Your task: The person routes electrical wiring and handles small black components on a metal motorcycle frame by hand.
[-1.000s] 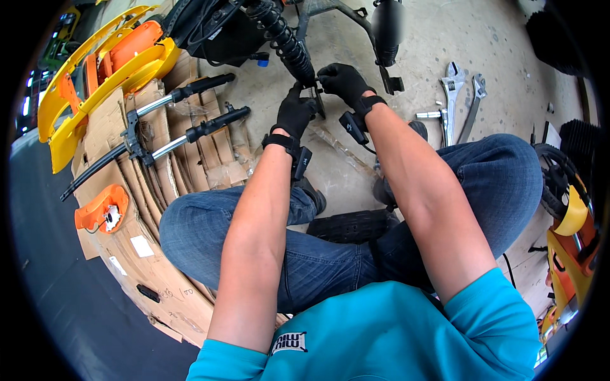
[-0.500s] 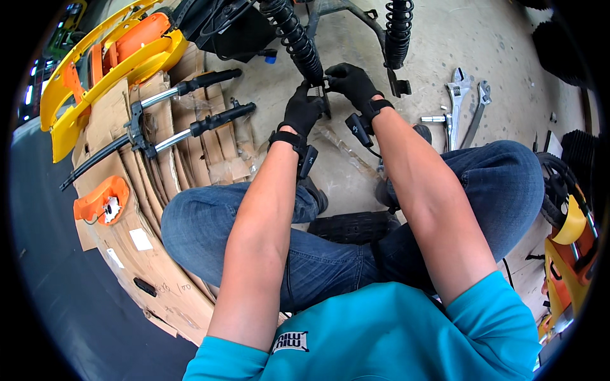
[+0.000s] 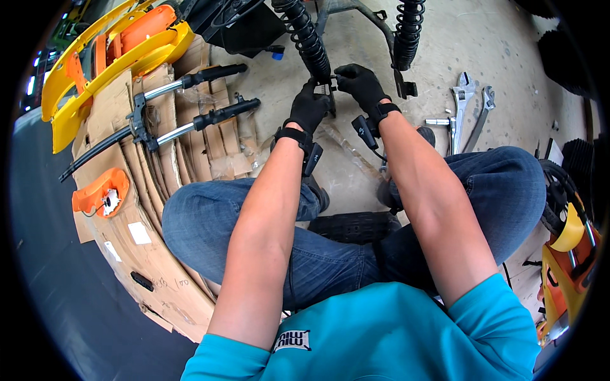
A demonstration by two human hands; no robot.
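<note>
Black gloves cover both of my hands, which meet at the lower end of a black coil-spring shock absorber (image 3: 309,43). My left hand (image 3: 309,108) is closed at that lower mount, its fingers around the bracket there. From the right, my right hand (image 3: 359,85) pinches at the same mount; a small thin piece seems to show at its fingertips, too small to name. A second shock absorber (image 3: 407,39) hangs to the right, apart from my hands. Both belong to a black tubular frame (image 3: 363,13).
Two adjustable wrenches (image 3: 462,95) (image 3: 485,108) and a socket handle (image 3: 438,122) lie on the floor at right. On flattened cardboard (image 3: 171,254) at left rest a fork assembly (image 3: 166,89), yellow-orange body panels (image 3: 152,54) and an orange cover (image 3: 95,195). A black tread-patterned piece (image 3: 349,227) lies between my legs.
The whole view has shifted slightly, so the frame and shock absorbers sit a little farther right. Both hands stay at the same mount with nearly the same hold.
</note>
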